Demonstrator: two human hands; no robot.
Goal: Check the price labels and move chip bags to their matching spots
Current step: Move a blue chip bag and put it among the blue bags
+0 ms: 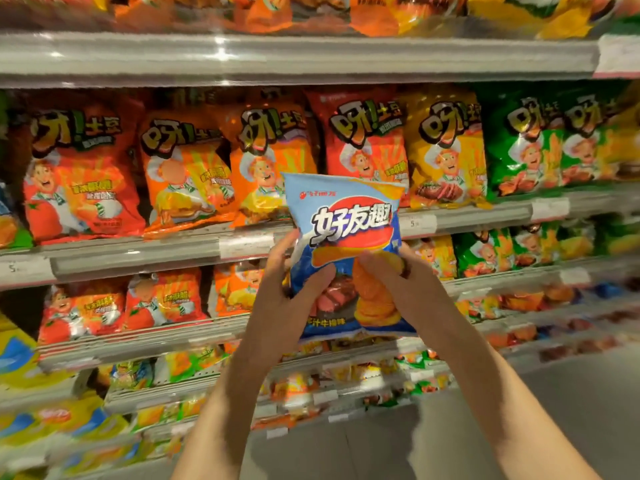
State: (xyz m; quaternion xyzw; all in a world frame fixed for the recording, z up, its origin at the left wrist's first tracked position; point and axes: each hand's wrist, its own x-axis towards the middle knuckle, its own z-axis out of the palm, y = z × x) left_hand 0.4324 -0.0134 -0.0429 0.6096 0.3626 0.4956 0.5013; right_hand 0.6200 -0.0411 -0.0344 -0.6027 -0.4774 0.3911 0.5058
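Observation:
I hold a blue chip bag [348, 233] upright in front of the shelves, its printed front facing me. My left hand [284, 292] grips its lower left edge, thumb across the front. My right hand [391, 285] grips its lower right part, with fingers curled over the front. Behind the bag a white price label [246, 244] sits on the shelf rail, and another price label [417, 224] lies just right of the bag. The bag covers part of the orange and red bags on that shelf.
The shelf behind carries a red bag [79, 178], orange bags [187, 174], a yellow bag [446, 147] and green bags [540, 143]. More rows of bags fill the shelves above and below. Grey floor [571, 410] shows at lower right.

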